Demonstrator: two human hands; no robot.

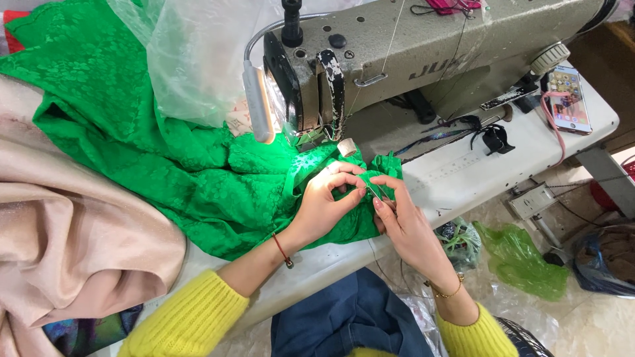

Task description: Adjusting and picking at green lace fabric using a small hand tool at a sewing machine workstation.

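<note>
fabric: we saw the green fabric (192,178) spread over the white table (463,178), its bunched edge just in front of the sewing machine (397,59).
left hand (324,205): fingers pressed together, pinching that edge.
right hand (403,221): fingertips closed on a thin metal tool (378,192) at the same spot, touching the cloth.
lamp (259,106): we noted it lit, beside the needle area.
phone (569,99): flat on the table's right end.
bags: clear plastic sheet (192,59) behind the fabric; green plastic bag (522,261) on the floor, right.
pink cloth (73,231): heaped at left.
</note>
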